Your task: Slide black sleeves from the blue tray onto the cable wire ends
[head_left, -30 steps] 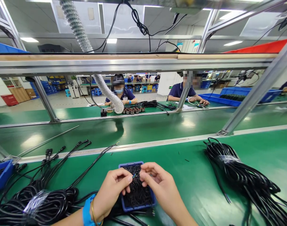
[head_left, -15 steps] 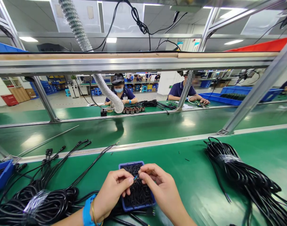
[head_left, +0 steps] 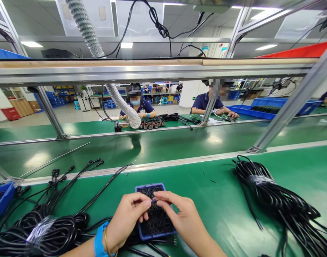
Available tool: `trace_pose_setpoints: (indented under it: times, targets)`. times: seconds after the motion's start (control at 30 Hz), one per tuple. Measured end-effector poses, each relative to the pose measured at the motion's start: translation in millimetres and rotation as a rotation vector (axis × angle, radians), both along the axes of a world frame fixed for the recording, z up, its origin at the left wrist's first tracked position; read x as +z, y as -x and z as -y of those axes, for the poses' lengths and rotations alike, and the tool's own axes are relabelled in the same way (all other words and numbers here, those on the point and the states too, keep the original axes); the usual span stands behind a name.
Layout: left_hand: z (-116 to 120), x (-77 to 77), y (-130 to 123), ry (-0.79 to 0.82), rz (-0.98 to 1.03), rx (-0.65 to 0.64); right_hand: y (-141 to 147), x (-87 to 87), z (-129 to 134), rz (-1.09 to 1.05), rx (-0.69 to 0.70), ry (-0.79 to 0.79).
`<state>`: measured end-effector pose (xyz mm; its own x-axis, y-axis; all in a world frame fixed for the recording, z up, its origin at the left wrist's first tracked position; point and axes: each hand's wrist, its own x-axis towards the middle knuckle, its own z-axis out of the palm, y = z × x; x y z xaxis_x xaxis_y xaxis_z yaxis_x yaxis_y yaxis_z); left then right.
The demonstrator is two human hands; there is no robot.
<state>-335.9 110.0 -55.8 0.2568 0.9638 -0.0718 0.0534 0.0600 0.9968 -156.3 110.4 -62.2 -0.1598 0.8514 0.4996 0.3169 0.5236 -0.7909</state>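
Observation:
Above a small blue bin (head_left: 158,236) of short black tube pieces (head_left: 156,223), both my hands meet at their fingertips. My left hand (head_left: 129,212) is closed, thumb and forefinger pinching thin coloured wires (head_left: 153,201), with blue showing most. My right hand (head_left: 183,212) is closed in a pinch right at the tips of those wires. Whatever small piece sits between its fingers is hidden. A blue band (head_left: 100,240) and a thin bracelet circle my left wrist.
Coiled black cables (head_left: 56,233) lie at the left, a second bundle (head_left: 270,189) at the right. Another blue bin (head_left: 4,205) stands at the left edge. A metal frame post (head_left: 292,103) slants up at the right. Co-workers (head_left: 206,103) sit across the bench.
My right hand has shifted slightly left, bringing its fingertips against the wires at my left fingers. My left hand stays nearly where it was.

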Motion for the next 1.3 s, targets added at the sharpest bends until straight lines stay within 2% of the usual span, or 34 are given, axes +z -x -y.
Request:
trace_pose_setpoints:
  times: [0.17,0.3,0.57,0.83,1.17,1.3]
  targets:
    - [0.3,-0.3,-0.8,0.013,-0.002,-0.011,0.8,-1.3,-1.2,-0.168,-0.027,0.054]
    - [1.2,0.0,-1.4,0.019,-0.020,-0.020,1.3,-1.7,-1.6,-0.260,0.004,0.098]
    - [0.9,-2.0,-0.5,0.024,-0.032,-0.056,-0.7,2.6,-0.3,-0.181,0.047,0.042]
    - [-0.2,-3.8,-0.2,0.029,-0.042,-0.063,-2.0,7.2,1.4,-0.163,0.064,0.059]
    - [1.0,-5.8,0.3,0.032,-0.081,-0.103,-5.3,4.9,-2.6,-0.072,0.021,-0.018]
    - [-0.7,-6.3,1.1,0.026,-0.072,-0.098,-7.6,3.8,-3.0,-0.054,0.051,-0.047]
